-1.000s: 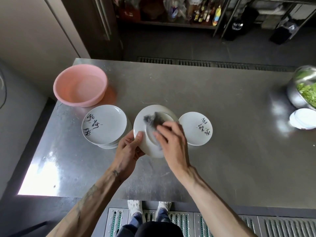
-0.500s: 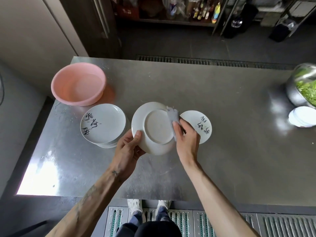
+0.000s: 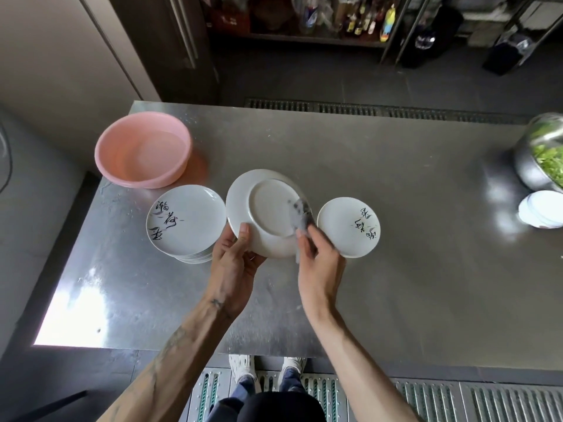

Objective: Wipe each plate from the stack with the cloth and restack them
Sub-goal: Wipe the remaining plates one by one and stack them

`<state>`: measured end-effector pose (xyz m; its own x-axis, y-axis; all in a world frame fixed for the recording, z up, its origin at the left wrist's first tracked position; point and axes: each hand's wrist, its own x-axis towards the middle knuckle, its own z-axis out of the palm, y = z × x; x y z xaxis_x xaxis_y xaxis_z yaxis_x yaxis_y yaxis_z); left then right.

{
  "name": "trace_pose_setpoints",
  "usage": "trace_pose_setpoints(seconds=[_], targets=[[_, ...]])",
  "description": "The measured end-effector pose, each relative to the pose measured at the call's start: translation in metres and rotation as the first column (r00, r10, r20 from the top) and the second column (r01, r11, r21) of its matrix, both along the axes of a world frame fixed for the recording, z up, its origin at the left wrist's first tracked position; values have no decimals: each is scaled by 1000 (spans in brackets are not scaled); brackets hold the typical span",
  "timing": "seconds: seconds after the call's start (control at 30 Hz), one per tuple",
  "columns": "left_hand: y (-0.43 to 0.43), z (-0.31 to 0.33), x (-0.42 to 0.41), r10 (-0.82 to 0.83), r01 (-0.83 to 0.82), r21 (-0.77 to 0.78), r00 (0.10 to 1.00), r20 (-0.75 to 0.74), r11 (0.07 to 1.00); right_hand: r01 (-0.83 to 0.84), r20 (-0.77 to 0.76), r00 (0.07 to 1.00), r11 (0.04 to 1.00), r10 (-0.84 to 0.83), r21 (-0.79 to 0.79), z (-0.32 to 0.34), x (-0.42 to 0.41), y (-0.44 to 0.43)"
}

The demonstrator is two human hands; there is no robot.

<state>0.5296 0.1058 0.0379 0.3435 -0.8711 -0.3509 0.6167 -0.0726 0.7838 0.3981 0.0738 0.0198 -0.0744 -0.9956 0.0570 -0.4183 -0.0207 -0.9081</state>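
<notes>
Wiping hand: the right hand (image 3: 320,263) has its fingers bent around the cloth (image 3: 300,214) and presses it against the right edge of the held plate (image 3: 265,214); the fingertips are blurred.
Gripping hand: the left hand (image 3: 234,263) pinches the held plate's lower left rim, with the thumb flat on the underside and the other fingers hidden behind it.
Cloth: soft and crumpled, grey with darker flecks, hanging in a limp fold.
Held plate: round, white, smooth and glossy; raised off the table (image 3: 396,269) and tilted, its underside with a raised circular foot ring toward the camera; it sits between the stack (image 3: 185,220) and the single plate (image 3: 348,228).
Stack: round white glazed plates lying face up, just left of the held plate; thin rims show in layers at its near edge.
Single plate: same white glaze, face up, flat on the table just beside the right hand.
Table: brushed steel, dull grey and scuffed, with a bright patch of glare near the left corner.
Basin (image 3: 143,150): pink plastic, round and deep with smooth walls, just behind the stack.
Bowl (image 3: 530,169): shiny metal, round, at the right edge, holding leafy greens (image 3: 551,159).
Writing: black brush-script characters with faint coloured strokes on the stack's top plate and on the single plate; I cannot read them with certainty.
</notes>
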Motion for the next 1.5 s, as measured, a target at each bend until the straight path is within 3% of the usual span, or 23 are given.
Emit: trace_pose_setpoints(seconds=[0.1, 0.27, 0.37, 0.5, 0.63, 0.8, 1.1, 1.17, 1.27, 1.43, 1.5], targets=[[1, 0, -2, 18, -18, -11, 1000, -18, 1000, -97, 21, 995, 991, 100, -89, -2, 10, 26], [0, 0, -7, 64, -64, -4, 997, -38, 998, 62, 79, 995, 998, -60, -15, -2, 14, 16], [-1, -1, -9, 62, -63, -10, 996, -60, 998, -34, 86, 995, 993, 43, -109, 1, 25, 31], [1, 0, -9, 60, -61, -19, 997, -52, 998, 62, 151, 987, 997, -53, -54, 1, 23, 23], [3, -1, -11, 46, -48, -34, 997, -69, 998, -29, 102, 994, 986, 46, -163, 0, 26, 35], [11, -4, -8, -11, 11, -24, 1000, 5, 1000, 126, 106, 986, 992, -128, 28, -12, -10, -3], [21, -6, 14, -249, 245, 47, 962, 109, 968, -267, -92, 960, 964, 265, -2, 26, -15, -58], [22, -7, 16, -301, 293, 75, 942, 151, 953, -443, -195, 887, 891, 419, -98, 35, 0, -52], [26, -9, 17, -322, 311, 90, 930, 176, 946, -683, -313, 725, 699, 613, -212, 41, 6, -47], [30, -7, 21, -356, 345, 88, 911, 207, 934, -551, -260, 823, 822, 505, -146, 47, -7, -58], [29, -8, 21, -359, 342, 112, 910, 207, 933, -651, -335, 744, 739, 578, -171, 45, 0, -43]])
